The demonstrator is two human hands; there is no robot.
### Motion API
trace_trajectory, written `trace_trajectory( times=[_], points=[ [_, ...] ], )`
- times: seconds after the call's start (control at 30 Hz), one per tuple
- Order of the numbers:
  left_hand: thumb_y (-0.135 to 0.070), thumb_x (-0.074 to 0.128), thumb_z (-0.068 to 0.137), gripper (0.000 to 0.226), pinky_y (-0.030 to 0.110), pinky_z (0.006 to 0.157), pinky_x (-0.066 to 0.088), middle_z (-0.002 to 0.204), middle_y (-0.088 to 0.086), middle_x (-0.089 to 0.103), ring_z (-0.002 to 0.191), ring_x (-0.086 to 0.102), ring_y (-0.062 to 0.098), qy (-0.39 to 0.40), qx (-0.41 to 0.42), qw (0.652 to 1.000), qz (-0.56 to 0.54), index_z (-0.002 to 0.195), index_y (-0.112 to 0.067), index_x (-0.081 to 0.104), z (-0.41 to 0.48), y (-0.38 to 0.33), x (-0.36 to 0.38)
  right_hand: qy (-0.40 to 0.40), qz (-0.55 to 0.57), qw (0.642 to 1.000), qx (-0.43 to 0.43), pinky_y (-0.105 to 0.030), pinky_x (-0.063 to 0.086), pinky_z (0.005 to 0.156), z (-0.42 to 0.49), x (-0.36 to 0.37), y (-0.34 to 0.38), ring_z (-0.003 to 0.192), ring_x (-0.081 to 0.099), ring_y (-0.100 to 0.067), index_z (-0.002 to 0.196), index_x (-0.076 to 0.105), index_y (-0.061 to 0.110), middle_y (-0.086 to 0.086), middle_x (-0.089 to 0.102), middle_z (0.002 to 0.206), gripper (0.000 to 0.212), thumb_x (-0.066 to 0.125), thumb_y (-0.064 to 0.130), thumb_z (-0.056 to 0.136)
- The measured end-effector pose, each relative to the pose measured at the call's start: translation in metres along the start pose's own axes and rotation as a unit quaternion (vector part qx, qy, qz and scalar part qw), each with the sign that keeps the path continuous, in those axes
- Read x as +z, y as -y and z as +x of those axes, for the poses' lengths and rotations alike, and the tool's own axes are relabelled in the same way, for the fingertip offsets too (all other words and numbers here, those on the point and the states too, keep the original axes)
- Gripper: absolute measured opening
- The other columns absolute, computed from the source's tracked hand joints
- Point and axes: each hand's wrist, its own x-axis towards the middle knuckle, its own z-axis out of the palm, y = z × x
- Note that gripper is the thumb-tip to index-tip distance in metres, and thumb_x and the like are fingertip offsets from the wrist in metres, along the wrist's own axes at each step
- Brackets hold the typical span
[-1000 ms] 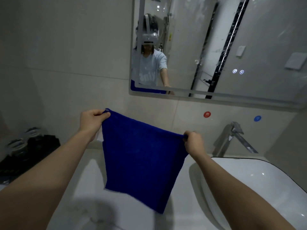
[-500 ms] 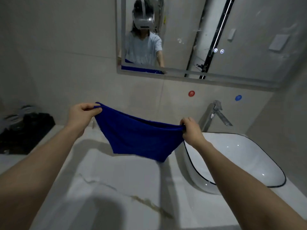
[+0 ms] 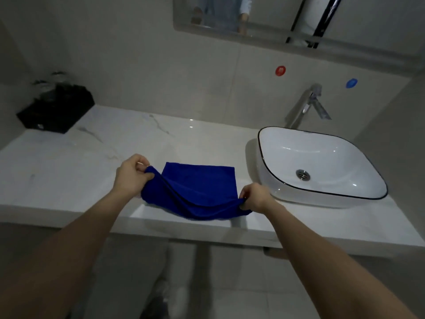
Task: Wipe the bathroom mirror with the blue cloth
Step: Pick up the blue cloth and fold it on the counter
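Pinching the near edge of the blue cloth, the left hand and the right hand each have fingers and thumb closed on one corner. Neither holds anything else.

The cloth sits just left of the basin. Its far part lies flat on the countertop, and its near edge is raised and sags between the hands. The mirror hangs on the wall above and behind the basin, with only its lower strip in view and the cloth well apart from it.

Assessment: the cloth is apparently being folded or spread, and which cannot be told. A good result needs both corners carried level and together, so that the edges meet squarely on the flat part. The resulting pad should be even and free of bunching before it goes to the glass.

Containers: the basin shows its drain and no other contents. Water, if any, cannot be made out. A black box stands against the wall far left of the basin. Glassy items sit on it, too blurred to identify.
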Motion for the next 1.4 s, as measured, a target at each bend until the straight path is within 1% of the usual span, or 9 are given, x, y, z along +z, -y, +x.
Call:
trace_trajectory(
  times=[0.2, 0.37, 0.47, 0.67, 0.9, 1.0, 1.1, 1.27, 1.4],
  points=[
    [0.005, 0.061, 0.080, 0.019, 0.029, 0.076, 0.045, 0.074, 0.006, 0.058, 0.075, 0.054, 0.018, -0.001, -0.009, 0.998, 0.060, 0.095, -0.004, 0.068, -0.002, 0.039, -0.013, 0.035, 0.095, 0.994, 0.029, -0.030, 0.051, 0.075, 0.004, 0.002, -0.019, 0.083, 0.059, -0.020, 0.079, 0.071, 0.004, -0.009, 0.066, 0.086, 0.009, 0.072, 0.000, 0.071],
    [-0.002, 0.057, 0.082, 0.013, 0.028, 0.072, 0.039, 0.082, 0.010, 0.062, 0.077, 0.053, 0.020, -0.018, 0.005, 0.995, 0.100, 0.089, -0.004, 0.067, 0.034, 0.051, -0.004, -0.026, 0.209, 0.973, 0.092, -0.027, 0.045, 0.066, 0.044, -0.001, -0.015, 0.082, 0.056, -0.021, 0.068, 0.064, 0.009, -0.007, 0.062, 0.078, 0.014, 0.065, 0.000, 0.078],
    [-0.007, 0.052, 0.087, 0.011, 0.031, 0.072, 0.037, 0.089, 0.010, 0.058, 0.081, 0.049, 0.022, -0.014, 0.007, 0.991, 0.132, 0.094, -0.003, 0.060, 0.070, 0.051, 0.014, -0.063, 0.170, 0.977, 0.110, -0.030, 0.045, 0.068, 0.080, -0.003, -0.008, 0.080, 0.055, -0.023, 0.069, 0.061, 0.010, -0.009, 0.061, 0.081, 0.013, 0.060, 0.003, 0.080],
    [-0.013, 0.038, 0.096, 0.012, 0.033, 0.070, 0.036, 0.098, 0.006, 0.046, 0.086, 0.045, 0.020, 0.034, -0.041, 0.995, 0.085, 0.104, -0.008, 0.045, 0.134, 0.058, 0.052, -0.110, 0.067, 0.981, 0.146, -0.027, 0.043, 0.067, 0.153, -0.002, 0.002, 0.077, 0.052, -0.021, 0.099, 0.063, 0.008, -0.007, 0.060, 0.090, 0.019, 0.049, 0.005, 0.086],
    [-0.018, 0.037, 0.098, 0.018, 0.030, 0.074, 0.037, 0.100, 0.006, 0.047, 0.088, 0.046, 0.020, 0.122, -0.140, 0.979, 0.082, 0.111, -0.009, 0.043, 0.179, 0.078, 0.084, -0.088, 0.013, 0.981, 0.170, -0.028, 0.044, 0.069, 0.206, 0.013, 0.007, 0.091, 0.059, -0.030, 0.094, 0.062, 0.004, -0.015, 0.064, 0.100, 0.019, 0.045, 0.001, 0.085],
    [-0.015, 0.037, 0.096, 0.011, 0.029, 0.070, 0.038, 0.090, 0.008, 0.049, 0.079, 0.048, 0.022, 0.165, -0.177, 0.965, 0.100, 0.098, -0.009, 0.046, 0.191, 0.087, 0.090, -0.061, 0.013, 0.979, 0.194, -0.028, 0.040, 0.067, 0.219, 0.022, 0.005, 0.092, 0.056, -0.030, 0.092, 0.056, 0.004, -0.017, 0.060, 0.104, 0.016, 0.043, -0.001, 0.084],
    [-0.009, 0.039, 0.092, 0.019, 0.026, 0.058, 0.034, 0.071, 0.007, 0.047, 0.062, 0.044, 0.020, 0.210, -0.215, 0.949, 0.095, 0.075, -0.008, 0.048, 0.200, 0.090, 0.093, -0.037, 0.013, 0.977, 0.211, -0.027, 0.038, 0.069, 0.225, 0.028, 0.002, 0.097, 0.055, -0.030, 0.108, 0.057, 0.001, -0.017, 0.056, 0.113, 0.027, 0.043, 0.003, 0.085],
    [-0.008, 0.045, 0.088, 0.015, 0.028, 0.067, 0.044, 0.088, 0.011, 0.058, 0.081, 0.056, 0.026, 0.258, -0.284, 0.920, 0.076, 0.098, -0.004, 0.055, 0.209, 0.083, 0.094, -0.018, 0.031, 0.969, 0.243, -0.027, 0.041, 0.070, 0.232, 0.026, 0.000, 0.095, 0.056, -0.030, 0.113, 0.059, 0.003, -0.017, 0.054, 0.120, 0.031, 0.044, 0.005, 0.086],
    [-0.006, 0.047, 0.089, 0.016, 0.027, 0.062, 0.046, 0.091, 0.013, 0.060, 0.077, 0.057, 0.025, 0.284, -0.337, 0.897, 0.037, 0.103, -0.001, 0.055, 0.212, 0.077, 0.090, -0.034, 0.048, 0.969, 0.240, -0.027, 0.042, 0.063, 0.232, 0.025, 0.003, 0.080, 0.055, -0.027, 0.098, 0.064, 0.000, -0.016, 0.064, 0.100, 0.025, 0.044, 0.000, 0.083]
  ],
)
